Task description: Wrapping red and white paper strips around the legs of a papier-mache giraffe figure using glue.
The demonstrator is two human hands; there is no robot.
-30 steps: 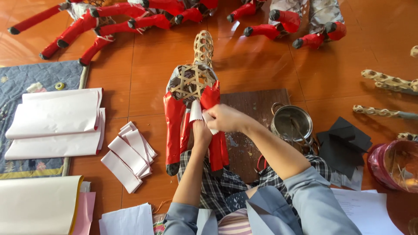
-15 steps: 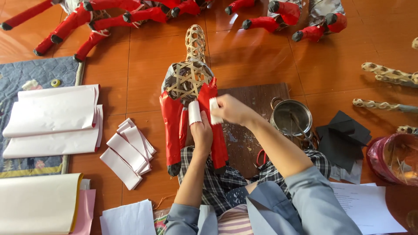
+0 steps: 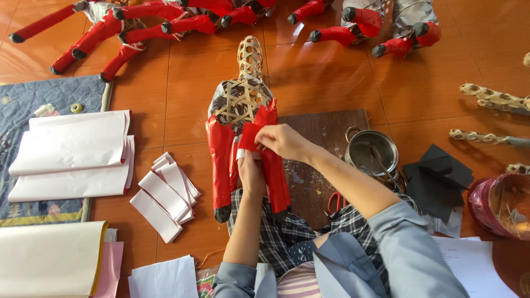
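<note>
So, just the one head view, looking straight down at our lap and the orange tile floor (image 3: 165, 99).

Containers first. To our right sits a small metal pot (image 3: 371, 152) with a wire handle at its rim; something thin like a stick or brush leans inside, and we can't tell what else is in it. At the far right edge is a pink plastic bag (image 3: 499, 204), open at the top, with pale scraps inside that are too blurry to name.

Now the hands. The woven bamboo frame (image 3: 243, 96) lies lengthwise from our lap out onto the floor, its legs wrapped in red paper (image 3: 221, 160) with dark tips. Our left hand (image 3: 251, 174) is wrapped around one of the frame's legs from below, fingers closed on it. Our right hand (image 3: 284, 140) pinches a piece of the red paper against the frame's shoulder, thumb and fingers pressed together on it.

Around us: a dark wooden board (image 3: 326, 124) sits under the frame's right side, with red-handled scissors (image 3: 335, 201) near our knee. A fan of white paper strips (image 3: 165, 196) lies just left of the frame, bigger white sheets (image 3: 72, 149) rest on a blue mat (image 3: 33, 102), and black paper pieces (image 3: 439, 176) sit beside the pot. More red-wrapped frames (image 3: 127, 22) line the top edge.
</note>
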